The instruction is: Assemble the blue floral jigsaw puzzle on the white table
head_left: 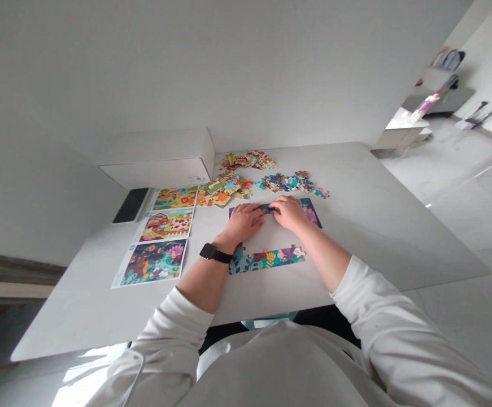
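A partly joined jigsaw puzzle lies on the table before me. Its dark blue upper strip (309, 209) runs under both hands, and its teal lower strip (271, 259) lies nearer to me. My left hand (244, 221) rests with fingers laid out over the upper left part, a black watch on its wrist. At the middle of the upper strip, my right hand (288, 212) has its fingertips bent together on a dark blue puzzle piece (266, 208). The fingers partly cover that piece. Bare tabletop shows between the two strips.
Behind the hands lie loose teal and blue pieces (290, 182), yellow pieces (224, 189) and farther red-green pieces (246, 160). To the left are a picture sheet (155, 263) with three scenes, a phone (131, 205) and a white box (161, 169) against the wall.
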The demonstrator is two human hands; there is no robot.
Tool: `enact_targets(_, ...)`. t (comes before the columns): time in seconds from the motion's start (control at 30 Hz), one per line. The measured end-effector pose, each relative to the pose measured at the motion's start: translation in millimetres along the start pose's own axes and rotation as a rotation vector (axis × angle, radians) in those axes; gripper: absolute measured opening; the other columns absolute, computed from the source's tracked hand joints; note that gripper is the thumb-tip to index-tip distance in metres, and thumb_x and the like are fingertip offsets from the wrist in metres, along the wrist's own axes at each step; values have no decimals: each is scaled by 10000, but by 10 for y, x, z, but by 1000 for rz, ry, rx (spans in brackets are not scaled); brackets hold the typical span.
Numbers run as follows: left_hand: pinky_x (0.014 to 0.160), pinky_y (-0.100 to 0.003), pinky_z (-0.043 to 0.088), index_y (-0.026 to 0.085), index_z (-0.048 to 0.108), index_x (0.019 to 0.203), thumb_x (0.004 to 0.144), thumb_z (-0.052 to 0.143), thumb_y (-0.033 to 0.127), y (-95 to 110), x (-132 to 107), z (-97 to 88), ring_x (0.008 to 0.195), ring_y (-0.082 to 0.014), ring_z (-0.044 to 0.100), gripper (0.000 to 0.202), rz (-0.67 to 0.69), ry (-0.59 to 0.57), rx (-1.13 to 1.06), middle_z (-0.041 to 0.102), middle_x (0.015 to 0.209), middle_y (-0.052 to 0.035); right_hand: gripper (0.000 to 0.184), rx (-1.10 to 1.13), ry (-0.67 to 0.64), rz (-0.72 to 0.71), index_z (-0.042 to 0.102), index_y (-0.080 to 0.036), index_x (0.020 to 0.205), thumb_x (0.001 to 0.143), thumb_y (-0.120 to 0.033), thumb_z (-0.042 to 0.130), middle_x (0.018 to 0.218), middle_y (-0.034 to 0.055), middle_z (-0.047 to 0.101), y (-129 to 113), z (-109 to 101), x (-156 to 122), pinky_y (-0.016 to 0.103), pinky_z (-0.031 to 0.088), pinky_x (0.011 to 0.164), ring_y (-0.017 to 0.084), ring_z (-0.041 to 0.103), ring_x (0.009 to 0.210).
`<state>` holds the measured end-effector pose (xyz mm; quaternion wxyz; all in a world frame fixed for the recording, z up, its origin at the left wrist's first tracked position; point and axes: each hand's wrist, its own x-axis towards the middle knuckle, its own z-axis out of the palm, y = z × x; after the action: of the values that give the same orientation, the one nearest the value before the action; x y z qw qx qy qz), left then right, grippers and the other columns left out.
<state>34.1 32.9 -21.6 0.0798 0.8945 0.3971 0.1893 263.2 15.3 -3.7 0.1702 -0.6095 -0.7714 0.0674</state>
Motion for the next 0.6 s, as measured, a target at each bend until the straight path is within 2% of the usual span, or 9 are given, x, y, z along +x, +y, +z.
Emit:
enact_targets(0.3,1271,-545,430,309,737,1455,1043,615,388,59,-3,-25,1461,-332,588,437,-13,-10,8,664,1572,-97,351,-4,-22,-10,816,-365,1312,1007,-272,668,1377,46,778,27,-34,32,500,488,1146,309,659,1272)
enact_targets(0.47,1326,-618,344,290,703,1494,1044,616,388,73,-16,7,1511,-367,537,469,-51,-30,26,634,1600,-116,382,-6,-18,-9,796,-363,1352,980,-337,714,1328,62,798,22,-4,25,506,495,1133,312,681,1228)
enact_targets(0.6,1334,-640,320,272,697,1491,1049,622,392,74,-16,12,1527,-376,516,464,-64,-19,32,612,1619,-130,442,48,12,-29,776,-349,1384,956,-281,690,1344,70,781,16,-57,22,485,517,1128,295,691,1229)
